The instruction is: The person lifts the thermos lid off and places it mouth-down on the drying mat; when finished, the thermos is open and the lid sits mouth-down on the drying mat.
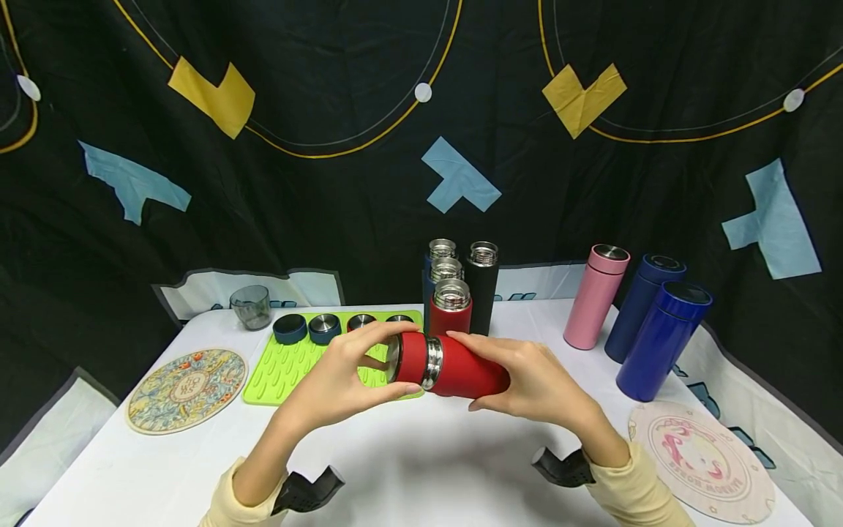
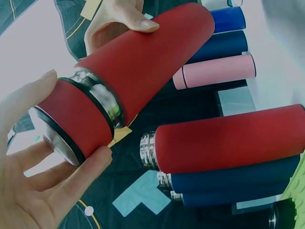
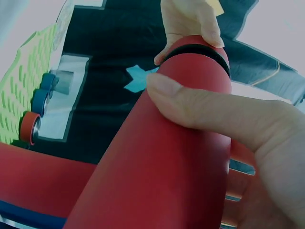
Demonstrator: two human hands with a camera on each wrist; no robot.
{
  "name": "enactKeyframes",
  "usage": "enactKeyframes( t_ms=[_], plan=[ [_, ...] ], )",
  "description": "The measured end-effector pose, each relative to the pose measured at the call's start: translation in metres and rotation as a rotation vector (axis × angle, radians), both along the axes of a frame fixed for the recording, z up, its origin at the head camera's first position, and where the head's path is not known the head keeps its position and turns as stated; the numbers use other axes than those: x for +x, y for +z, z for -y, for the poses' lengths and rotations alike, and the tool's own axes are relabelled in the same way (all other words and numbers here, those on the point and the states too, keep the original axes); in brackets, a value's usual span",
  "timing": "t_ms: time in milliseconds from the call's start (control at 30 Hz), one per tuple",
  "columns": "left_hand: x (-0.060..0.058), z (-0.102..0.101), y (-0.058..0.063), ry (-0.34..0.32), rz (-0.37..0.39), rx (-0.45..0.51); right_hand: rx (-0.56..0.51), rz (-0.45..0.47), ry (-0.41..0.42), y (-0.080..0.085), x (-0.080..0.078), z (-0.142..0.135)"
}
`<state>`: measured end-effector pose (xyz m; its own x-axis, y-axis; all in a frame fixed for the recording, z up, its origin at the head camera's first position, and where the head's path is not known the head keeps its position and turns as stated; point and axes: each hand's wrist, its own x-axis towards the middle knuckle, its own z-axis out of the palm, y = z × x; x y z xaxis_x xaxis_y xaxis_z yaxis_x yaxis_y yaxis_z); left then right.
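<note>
A red thermos (image 1: 470, 369) is held up nearly level above the table, its base towards the right. Around its body my right hand (image 1: 536, 375) curls, thumb along the near side in the right wrist view. My left hand (image 1: 329, 377) grips the red lid (image 1: 412, 356) by its side, thumb and fingers on opposite edges. Between lid and body a band of shiny steel neck (image 2: 102, 98) shows. Behind the held thermos stand a lidless red thermos (image 1: 451, 316), two dark blue ones and a black thermos (image 1: 483, 289), steel necks bare.
Several loose lids (image 1: 325, 329) lie along the far edge of a green mat (image 1: 270, 377). A grey glass cup (image 1: 252, 307) stands behind it, a patterned round mat (image 1: 187, 391) to its left. On the right are pink (image 1: 596, 296), navy and blue lidded thermoses and a pink round mat (image 1: 705, 461).
</note>
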<state>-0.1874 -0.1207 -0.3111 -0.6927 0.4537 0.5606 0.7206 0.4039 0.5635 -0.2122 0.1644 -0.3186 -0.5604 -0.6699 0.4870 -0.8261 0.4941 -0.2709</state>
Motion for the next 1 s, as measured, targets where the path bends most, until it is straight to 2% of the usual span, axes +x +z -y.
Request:
enactKeyframes(
  t_ms=[133,400,567,800,1000],
  plan=[
    [-0.001,0.003,0.002,0.057,0.009,-0.003,-0.02,-0.025,-0.033,0.0,-0.001,-0.002],
    [-0.002,0.011,0.005,0.078,0.002,-0.017,-0.113,0.075,-0.028,0.004,-0.005,-0.01],
    [-0.003,0.019,0.007,0.116,-0.019,-0.026,-0.179,0.083,-0.045,0.008,-0.012,-0.016],
    [-0.01,0.035,0.01,0.198,-0.061,-0.049,-0.309,0.014,-0.147,0.009,-0.024,-0.025],
    [-0.018,0.047,0.004,0.223,-0.045,-0.073,-0.446,0.041,-0.219,0.005,-0.037,-0.03]
  ],
)
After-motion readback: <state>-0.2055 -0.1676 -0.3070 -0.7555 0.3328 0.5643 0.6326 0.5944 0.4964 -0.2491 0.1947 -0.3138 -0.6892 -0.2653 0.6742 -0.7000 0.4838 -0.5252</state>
